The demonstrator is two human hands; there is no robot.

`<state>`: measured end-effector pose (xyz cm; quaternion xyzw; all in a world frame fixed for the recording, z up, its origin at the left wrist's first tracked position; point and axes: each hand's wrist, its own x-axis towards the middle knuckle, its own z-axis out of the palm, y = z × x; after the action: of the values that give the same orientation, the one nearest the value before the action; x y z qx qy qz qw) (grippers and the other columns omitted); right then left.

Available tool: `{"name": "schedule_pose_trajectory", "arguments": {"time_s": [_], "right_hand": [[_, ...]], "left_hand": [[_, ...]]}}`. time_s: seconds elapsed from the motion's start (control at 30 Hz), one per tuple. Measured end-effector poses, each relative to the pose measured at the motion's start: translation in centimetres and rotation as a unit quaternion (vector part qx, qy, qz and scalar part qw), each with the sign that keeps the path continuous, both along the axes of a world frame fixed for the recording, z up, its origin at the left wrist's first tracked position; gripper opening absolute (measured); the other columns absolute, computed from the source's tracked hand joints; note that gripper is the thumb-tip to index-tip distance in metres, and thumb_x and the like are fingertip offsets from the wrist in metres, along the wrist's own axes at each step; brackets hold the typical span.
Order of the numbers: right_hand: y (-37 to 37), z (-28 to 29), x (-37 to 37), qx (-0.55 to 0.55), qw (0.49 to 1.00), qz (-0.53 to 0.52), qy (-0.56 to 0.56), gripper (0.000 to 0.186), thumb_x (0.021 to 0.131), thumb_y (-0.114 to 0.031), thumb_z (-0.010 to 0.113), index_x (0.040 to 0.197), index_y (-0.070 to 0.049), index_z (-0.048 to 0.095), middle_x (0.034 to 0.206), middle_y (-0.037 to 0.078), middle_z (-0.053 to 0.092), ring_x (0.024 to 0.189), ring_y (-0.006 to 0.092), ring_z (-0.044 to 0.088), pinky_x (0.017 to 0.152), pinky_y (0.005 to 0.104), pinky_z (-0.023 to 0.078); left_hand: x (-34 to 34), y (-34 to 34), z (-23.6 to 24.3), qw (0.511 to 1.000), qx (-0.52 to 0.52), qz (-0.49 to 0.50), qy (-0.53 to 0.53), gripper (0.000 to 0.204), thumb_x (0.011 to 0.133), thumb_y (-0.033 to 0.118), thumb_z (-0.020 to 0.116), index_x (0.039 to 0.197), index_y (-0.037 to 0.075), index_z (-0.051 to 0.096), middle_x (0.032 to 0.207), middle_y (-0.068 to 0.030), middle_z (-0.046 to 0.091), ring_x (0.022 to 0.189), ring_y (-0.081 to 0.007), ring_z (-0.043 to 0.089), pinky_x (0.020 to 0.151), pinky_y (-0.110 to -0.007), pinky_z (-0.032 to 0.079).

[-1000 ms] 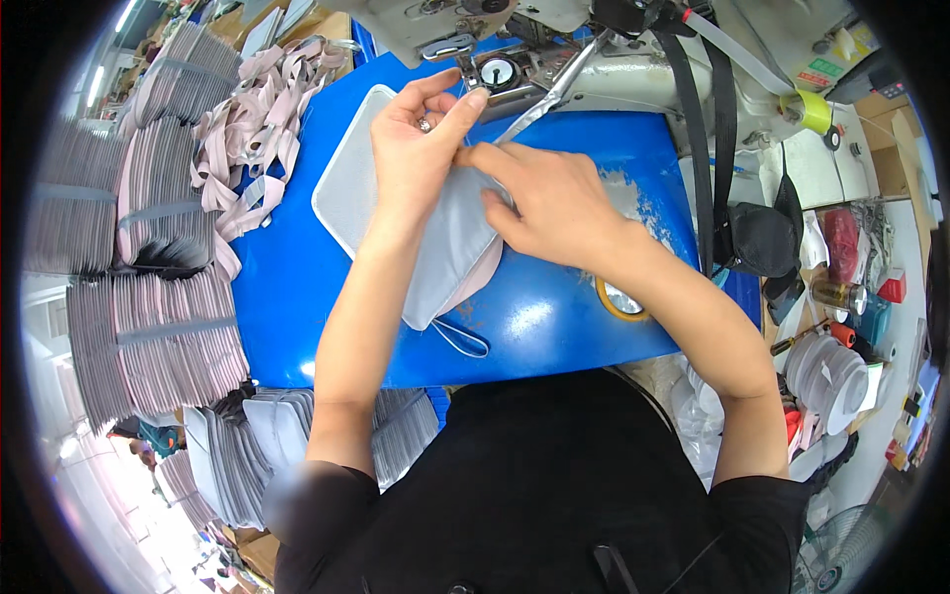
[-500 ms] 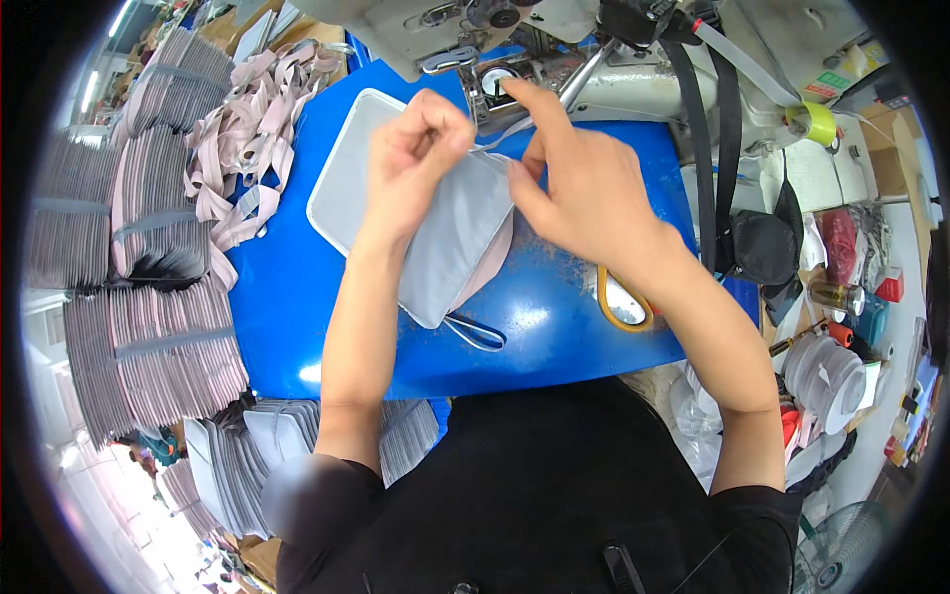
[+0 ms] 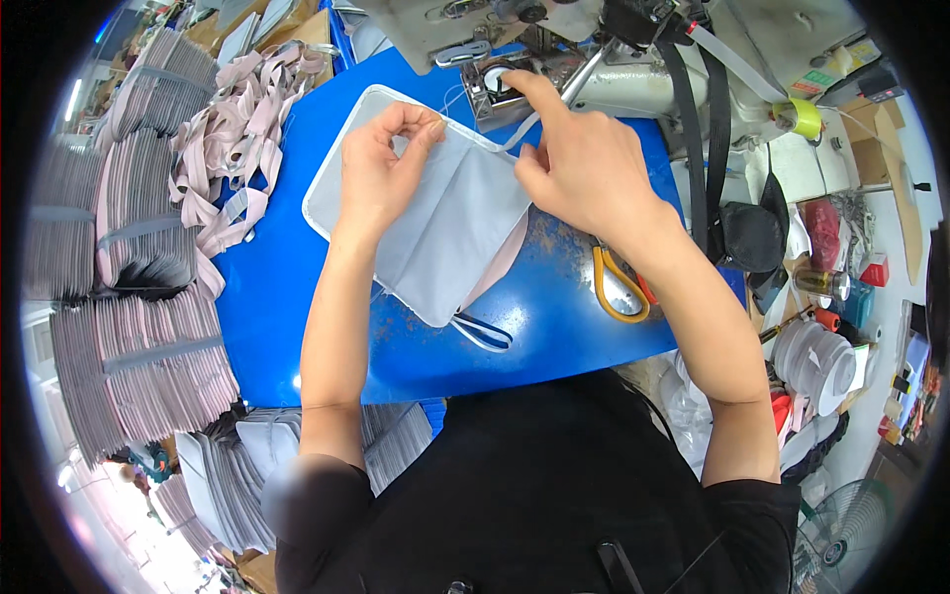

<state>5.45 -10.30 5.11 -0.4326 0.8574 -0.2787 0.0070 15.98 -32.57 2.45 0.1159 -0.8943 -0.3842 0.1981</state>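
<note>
A light grey fabric pouch with white edging lies on the blue work surface, with part of a pink underside showing at its right. Over its upper edge is my left hand, thumb and index finger pinched together; whatever is between them is too small to make out. A thin thread loops just beyond those fingertips. My right hand stretches its index finger to a round metal part of the sewing machine, its thumb beside the pouch's right corner. A narrow white tape runs between the pouch and this hand.
Yellow-handled scissors lie near my right forearm. A dark-and-white loop strap hangs off the pouch's lower corner. Bundled stacks of grey and pink panels and a heap of pink straps stand left. Black straps hang right.
My left hand has moved left, away from my right hand, uncovering more of the pouch's grey inside. My right index finger stays at the machine's round part.
</note>
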Motion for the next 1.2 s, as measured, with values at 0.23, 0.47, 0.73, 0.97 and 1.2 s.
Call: {"name": "schedule_pose_trajectory", "arguments": {"time_s": [0.23, 0.47, 0.73, 0.97, 1.2], "right_hand": [[-0.2, -0.4, 0.6, 0.026, 0.999, -0.007, -0.017, 0.075, 0.082, -0.014, 0.065, 0.153, -0.007, 0.042, 0.072, 0.02, 0.071, 0.071, 0.0424, 0.072, 0.067, 0.0553, 0.057], [0.0, 0.8, 0.7, 0.07, 0.997, -0.006, -0.013, 0.077, 0.082, -0.014, 0.065, 0.154, -0.007, 0.039, 0.075, 0.021, 0.072, 0.072, 0.0426, 0.072, 0.069, 0.0556, 0.057], [0.1, 0.8, 0.7, 0.068, 0.998, 0.001, -0.014, 0.077, 0.083, -0.014, 0.065, 0.155, -0.006, 0.039, 0.074, 0.02, 0.072, 0.072, 0.0424, 0.072, 0.069, 0.0546, 0.057], [0.2, 0.1, 0.5, 0.053, 0.999, 0.009, -0.007, 0.071, 0.085, -0.015, 0.065, 0.152, -0.006, 0.043, 0.076, 0.018, 0.073, 0.07, 0.0399, 0.072, 0.067, 0.0537, 0.056], [4.4, -0.2, -0.7, -0.345, 0.883, -0.09, -0.305, 0.023, 0.106, -0.026, 0.061, 0.111, -0.004, 0.068, 0.072, 0.003, 0.066, 0.06, 0.0089, 0.059, 0.056, 0.0258, 0.048]], "left_hand": [[0.3, 0.6, -0.8, 0.995, 0.062, 0.036, 0.063, 0.063, 0.093, 0.013, 0.073, 0.152, 0.006, 0.052, 0.149, -0.0131, 0.058, 0.09, -0.0159, 0.067, 0.082, -0.03, 0.055], [2.8, 0.6, -3.5, 0.56, 0.735, -0.217, 0.315, 0.083, 0.097, 0.013, 0.061, 0.167, 0.005, 0.019, 0.176, -0.0128, 0.016, 0.121, -0.0261, 0.057, 0.095, -0.039, 0.054], [2.8, 0.3, -3.6, 0.879, 0.381, 0.041, 0.285, 0.077, 0.092, 0.012, 0.065, 0.161, -0.003, 0.034, 0.173, -0.0158, 0.024, 0.163, -0.0324, 0.011, 0.13, -0.049, 0.013], [6.8, -5.7, -5.0, 0.828, 0.433, 0.301, 0.192, 0.034, 0.095, 0.017, 0.07, 0.124, -0.001, 0.069, 0.149, -0.016, 0.055, 0.136, -0.0279, 0.056, 0.11, -0.043, 0.047], [1.3, 4.9, -2.1, 0.975, -0.204, 0.013, 0.083, 0.032, 0.087, 0.025, 0.082, 0.111, 0.004, 0.076, 0.106, -0.0132, 0.078, 0.107, -0.03, 0.073, 0.114, -0.053, 0.044]]}}
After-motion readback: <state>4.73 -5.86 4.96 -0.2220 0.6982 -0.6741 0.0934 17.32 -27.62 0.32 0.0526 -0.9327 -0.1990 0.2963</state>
